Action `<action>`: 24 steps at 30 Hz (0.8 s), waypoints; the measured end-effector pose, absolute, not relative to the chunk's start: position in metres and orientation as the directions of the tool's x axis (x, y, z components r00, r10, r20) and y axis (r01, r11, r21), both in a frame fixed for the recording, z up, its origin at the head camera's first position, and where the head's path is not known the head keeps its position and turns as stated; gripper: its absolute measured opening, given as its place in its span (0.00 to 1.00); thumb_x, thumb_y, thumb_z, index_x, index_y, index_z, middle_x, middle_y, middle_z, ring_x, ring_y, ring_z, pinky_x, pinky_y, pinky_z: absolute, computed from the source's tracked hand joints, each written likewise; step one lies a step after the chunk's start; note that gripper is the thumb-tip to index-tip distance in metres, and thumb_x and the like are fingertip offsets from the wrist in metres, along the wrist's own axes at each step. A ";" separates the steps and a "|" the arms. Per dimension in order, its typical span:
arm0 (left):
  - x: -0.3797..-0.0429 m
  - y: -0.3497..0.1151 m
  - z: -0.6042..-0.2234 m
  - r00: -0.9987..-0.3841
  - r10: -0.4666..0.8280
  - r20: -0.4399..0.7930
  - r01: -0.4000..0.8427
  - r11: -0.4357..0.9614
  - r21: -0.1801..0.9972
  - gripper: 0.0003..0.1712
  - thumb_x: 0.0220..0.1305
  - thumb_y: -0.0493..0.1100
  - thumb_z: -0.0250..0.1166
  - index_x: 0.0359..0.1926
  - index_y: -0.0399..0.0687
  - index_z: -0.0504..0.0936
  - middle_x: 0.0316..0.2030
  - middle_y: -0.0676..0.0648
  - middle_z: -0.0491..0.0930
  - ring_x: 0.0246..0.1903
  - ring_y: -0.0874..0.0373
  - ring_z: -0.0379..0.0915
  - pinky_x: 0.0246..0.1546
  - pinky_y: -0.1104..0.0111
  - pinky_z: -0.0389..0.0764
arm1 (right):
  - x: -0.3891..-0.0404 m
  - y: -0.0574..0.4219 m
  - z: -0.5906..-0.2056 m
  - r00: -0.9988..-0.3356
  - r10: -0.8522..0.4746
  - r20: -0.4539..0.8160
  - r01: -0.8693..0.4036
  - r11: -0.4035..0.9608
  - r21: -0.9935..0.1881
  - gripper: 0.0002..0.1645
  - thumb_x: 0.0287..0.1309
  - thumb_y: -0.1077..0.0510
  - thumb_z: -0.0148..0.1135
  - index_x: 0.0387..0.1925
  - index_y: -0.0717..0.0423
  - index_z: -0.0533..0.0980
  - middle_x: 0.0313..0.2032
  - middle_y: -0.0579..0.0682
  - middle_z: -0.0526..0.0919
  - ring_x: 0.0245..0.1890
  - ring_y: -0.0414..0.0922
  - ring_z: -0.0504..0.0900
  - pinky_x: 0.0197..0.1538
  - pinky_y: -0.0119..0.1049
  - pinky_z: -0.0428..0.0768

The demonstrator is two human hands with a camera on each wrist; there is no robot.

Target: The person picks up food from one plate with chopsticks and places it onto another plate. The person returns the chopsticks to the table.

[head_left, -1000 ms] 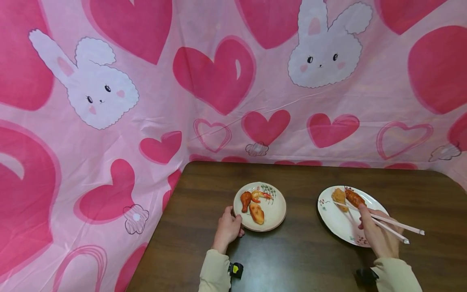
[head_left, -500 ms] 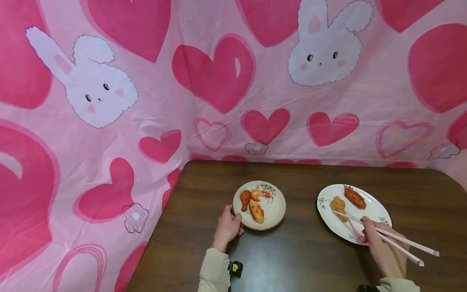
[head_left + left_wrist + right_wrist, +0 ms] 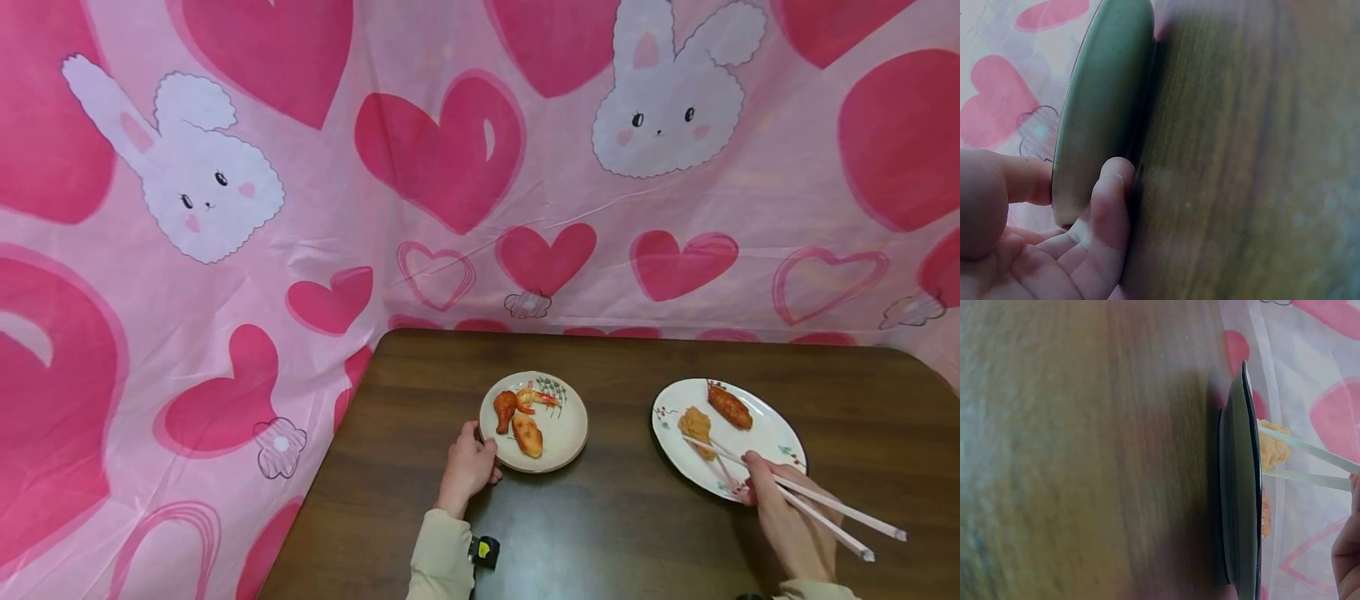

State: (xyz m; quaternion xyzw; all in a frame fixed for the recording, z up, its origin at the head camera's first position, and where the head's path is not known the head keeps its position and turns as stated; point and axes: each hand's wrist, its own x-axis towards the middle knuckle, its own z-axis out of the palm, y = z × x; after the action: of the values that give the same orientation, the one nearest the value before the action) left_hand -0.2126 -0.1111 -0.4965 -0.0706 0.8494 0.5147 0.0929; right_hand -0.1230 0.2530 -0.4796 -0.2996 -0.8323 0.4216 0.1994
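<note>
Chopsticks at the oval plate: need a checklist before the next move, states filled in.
1. Right hand holds the chopsticks: ok.
2. Chopsticks reach the golden piece on the oval plate: ok.
3. Golden piece firmly pinched: cannot tell.
4. Golden piece apart from the reddish-brown piece: ok, visible gap.
5. Left hand grips the edge of the round plate: ok.
6. Round plate has bare space: ok, on its right side.

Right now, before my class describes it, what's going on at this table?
A person's left hand grips the rim of a round plate bearing a drumstick, a shrimp and a golden piece. Their right hand holds chopsticks, tips at a tan fried piece on an oval plate, where a reddish-brown piece also lies. Whether the tips pinch that tan fried piece is unclear.
</note>
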 end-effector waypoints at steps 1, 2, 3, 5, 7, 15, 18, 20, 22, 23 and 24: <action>-0.213 -0.111 -0.496 -0.972 -0.023 -0.233 -0.218 0.459 0.861 0.28 0.69 0.40 0.52 0.66 0.34 0.60 0.21 0.45 0.78 0.15 0.59 0.75 0.20 0.67 0.78 | -0.123 0.253 -0.480 -0.740 0.667 0.083 0.329 0.467 -0.821 0.28 0.61 0.40 0.58 0.19 0.58 0.80 0.09 0.26 0.70 0.15 0.31 0.65 0.22 0.30 0.60; -0.213 -0.111 -0.497 -0.971 -0.023 -0.236 -0.220 0.460 0.860 0.28 0.69 0.40 0.52 0.66 0.34 0.60 0.21 0.45 0.78 0.15 0.59 0.75 0.20 0.67 0.78 | -0.123 0.253 -0.480 -0.737 0.671 0.083 0.330 0.464 -0.822 0.28 0.61 0.40 0.59 0.18 0.58 0.81 0.09 0.26 0.70 0.15 0.31 0.65 0.22 0.30 0.60; -0.213 -0.111 -0.497 -0.971 -0.022 -0.240 -0.223 0.459 0.860 0.28 0.69 0.40 0.52 0.66 0.34 0.60 0.21 0.45 0.78 0.15 0.59 0.75 0.20 0.67 0.79 | -0.122 0.253 -0.480 -0.734 0.674 0.084 0.326 0.458 -0.827 0.27 0.61 0.40 0.59 0.18 0.58 0.81 0.09 0.26 0.71 0.15 0.31 0.65 0.22 0.30 0.60; -0.213 -0.111 -0.497 -0.970 -0.021 -0.241 -0.223 0.459 0.860 0.28 0.69 0.40 0.52 0.66 0.34 0.60 0.21 0.45 0.78 0.15 0.59 0.75 0.20 0.67 0.79 | -0.122 0.253 -0.480 -0.730 0.678 0.085 0.322 0.451 -0.832 0.27 0.60 0.40 0.59 0.18 0.57 0.81 0.09 0.26 0.71 0.15 0.31 0.66 0.22 0.30 0.60; -0.213 -0.111 -0.497 -0.971 -0.021 -0.240 -0.223 0.460 0.860 0.28 0.69 0.40 0.52 0.66 0.34 0.60 0.21 0.45 0.78 0.15 0.59 0.74 0.20 0.67 0.79 | -0.122 0.253 -0.480 -0.724 0.683 0.096 0.308 0.445 -0.841 0.26 0.60 0.41 0.60 0.18 0.56 0.81 0.09 0.27 0.71 0.15 0.30 0.66 0.22 0.29 0.61; -0.213 -0.110 -0.496 -0.974 -0.018 -0.227 -0.209 0.460 0.863 0.28 0.69 0.40 0.52 0.66 0.34 0.60 0.20 0.45 0.78 0.14 0.59 0.74 0.19 0.67 0.78 | -0.121 0.251 -0.478 -0.716 0.684 0.138 0.278 0.461 -0.843 0.24 0.59 0.43 0.62 0.19 0.57 0.81 0.09 0.27 0.72 0.15 0.27 0.67 0.22 0.26 0.61; -0.213 -0.110 -0.496 -0.972 -0.020 -0.236 -0.219 0.457 0.862 0.28 0.69 0.40 0.52 0.66 0.34 0.60 0.21 0.45 0.78 0.15 0.59 0.75 0.20 0.68 0.78 | -0.120 0.251 -0.479 -0.723 0.677 0.138 0.277 0.467 -0.840 0.25 0.60 0.42 0.61 0.18 0.56 0.80 0.09 0.28 0.72 0.15 0.28 0.66 0.22 0.27 0.60; -0.213 -0.111 -0.496 -0.970 -0.022 -0.241 -0.224 0.456 0.862 0.28 0.69 0.40 0.52 0.66 0.35 0.60 0.21 0.45 0.78 0.15 0.59 0.75 0.20 0.68 0.78 | -0.119 0.252 -0.479 -0.730 0.672 0.130 0.280 0.466 -0.839 0.26 0.61 0.42 0.60 0.17 0.56 0.80 0.10 0.28 0.72 0.16 0.29 0.66 0.23 0.28 0.59; -0.213 -0.111 -0.496 -0.971 -0.022 -0.240 -0.223 0.456 0.862 0.28 0.69 0.40 0.52 0.66 0.35 0.60 0.21 0.45 0.78 0.15 0.59 0.75 0.20 0.68 0.79 | -0.118 0.251 -0.479 -0.734 0.669 0.118 0.286 0.462 -0.840 0.26 0.61 0.41 0.60 0.16 0.56 0.80 0.10 0.29 0.72 0.16 0.30 0.66 0.23 0.29 0.59; -0.213 -0.111 -0.496 -0.971 -0.024 -0.240 -0.224 0.456 0.861 0.28 0.69 0.40 0.52 0.66 0.35 0.60 0.21 0.45 0.78 0.15 0.59 0.75 0.20 0.68 0.78 | -0.118 0.251 -0.479 -0.734 0.669 0.116 0.287 0.461 -0.840 0.27 0.61 0.41 0.59 0.16 0.55 0.80 0.10 0.29 0.73 0.16 0.31 0.66 0.23 0.29 0.59; -0.213 -0.112 -0.496 -0.971 -0.024 -0.238 -0.222 0.456 0.862 0.27 0.69 0.40 0.52 0.66 0.35 0.60 0.21 0.45 0.78 0.15 0.59 0.75 0.20 0.68 0.78 | -0.118 0.251 -0.479 -0.734 0.669 0.115 0.286 0.459 -0.841 0.26 0.61 0.41 0.60 0.17 0.55 0.80 0.10 0.29 0.73 0.16 0.31 0.66 0.23 0.29 0.59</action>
State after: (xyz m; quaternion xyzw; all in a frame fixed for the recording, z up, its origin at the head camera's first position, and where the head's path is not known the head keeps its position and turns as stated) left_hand -0.2131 -0.1115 -0.4963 -0.0724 0.8479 0.5162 0.0961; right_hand -0.1178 0.2511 -0.4794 -0.2896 -0.8249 0.4320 0.2216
